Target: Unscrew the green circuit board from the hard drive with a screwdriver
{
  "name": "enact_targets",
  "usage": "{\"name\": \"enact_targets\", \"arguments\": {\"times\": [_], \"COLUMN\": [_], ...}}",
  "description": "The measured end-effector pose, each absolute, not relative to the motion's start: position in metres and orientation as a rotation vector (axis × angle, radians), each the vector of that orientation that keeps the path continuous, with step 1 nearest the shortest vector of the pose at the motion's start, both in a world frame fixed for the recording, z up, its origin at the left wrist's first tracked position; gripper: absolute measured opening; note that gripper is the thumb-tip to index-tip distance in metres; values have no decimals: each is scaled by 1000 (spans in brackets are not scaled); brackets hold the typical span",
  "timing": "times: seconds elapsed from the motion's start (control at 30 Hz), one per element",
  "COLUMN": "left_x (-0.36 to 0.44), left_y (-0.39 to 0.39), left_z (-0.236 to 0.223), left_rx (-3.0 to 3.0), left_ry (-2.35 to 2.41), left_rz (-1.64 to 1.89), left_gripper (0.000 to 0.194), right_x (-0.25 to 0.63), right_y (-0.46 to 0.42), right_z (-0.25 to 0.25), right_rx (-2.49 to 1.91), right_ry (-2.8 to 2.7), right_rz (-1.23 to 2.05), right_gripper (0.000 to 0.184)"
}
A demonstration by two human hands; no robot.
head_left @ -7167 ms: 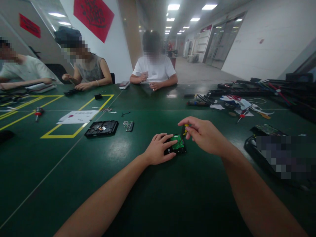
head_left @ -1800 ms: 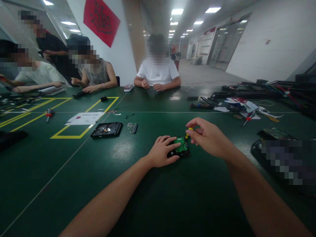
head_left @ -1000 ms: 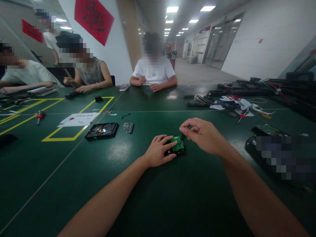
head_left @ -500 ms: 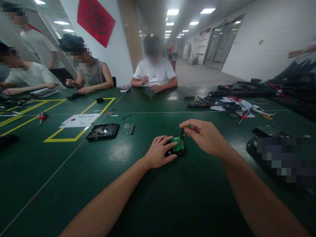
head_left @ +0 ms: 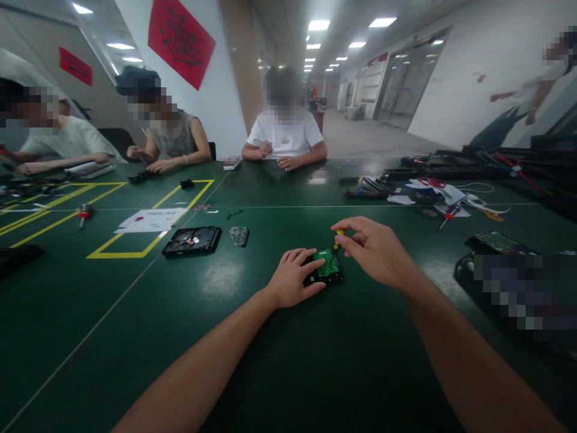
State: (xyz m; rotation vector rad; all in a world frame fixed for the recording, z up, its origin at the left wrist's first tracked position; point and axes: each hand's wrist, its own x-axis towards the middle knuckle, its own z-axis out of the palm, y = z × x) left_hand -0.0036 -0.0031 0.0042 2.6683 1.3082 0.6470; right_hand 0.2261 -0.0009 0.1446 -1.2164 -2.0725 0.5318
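Observation:
My left hand [head_left: 295, 279] lies with spread fingers across a hard drive [head_left: 310, 280], covering its left part. The drive rests on the green tabletop with its green circuit board [head_left: 323, 264] facing up. My right hand [head_left: 367, 246] is closed in a pinch around the handle of a small yellow-and-black screwdriver [head_left: 336, 244]. The screwdriver stands steeply over the right side of the board; its tip is too small to make out. To the left are another black drive casing [head_left: 193, 240], its underside or inside facing up, and a loose circuit board [head_left: 238, 236].
Cables and tools [head_left: 374, 189] lie at the back right, near a red-handled screwdriver [head_left: 448, 218]. A dark device [head_left: 464, 267] sits at right. A white paper sheet [head_left: 151, 220] lies inside yellow tape. Several people sit across the green table [head_left: 279, 373].
More yellow shows on the screwdriver handle, so it has turned within my right fingers. My left hand stays on the drive. The view has shifted slightly; a person has appeared at far right.

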Motion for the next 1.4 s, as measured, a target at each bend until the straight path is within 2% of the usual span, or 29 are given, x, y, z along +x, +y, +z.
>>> {"name": "enact_targets", "arguments": {"times": [0.1,0.3,0.5,0.67,0.8,1.03,1.13,1.3,1.4], "left_x": [-3,-1,0,0,0,1,1,1,1], "left_y": [-3,-3,-4,-4,-4,-4,-4,-4,-4], "left_z": [4,5,6,6,6,7,7,6,6], "left_rx": [2661,2641,2605,2569,2556,2559,2569,2589,2591], "left_ry": [1319,1349,1362,1400,1427,1410,1406,1407,1402], "left_rz": [670,680,698,741,743,746,736,729,737], "left_gripper": [65,69,74,84,81,75,71,68,68], "right_x": [226,226,224,224,224,225,225,225,226], "right_y": [-2,-1,2,4,5,5,6,9,10], "right_z": [146,145,139,139,138,138,138,137,135], "right_rx": [-1207,-1225,-1232,-1213,-1157,-1185,-1242,-1324,-1299], "right_ry": [-2064,-2103,-1949,-2038,-2084,-1989,-2027,-2034,-2045], "right_rz": [657,603,818,685,567,709,606,240,172], "right_gripper": [27,21,22,24,24,24,21,20,17]}}
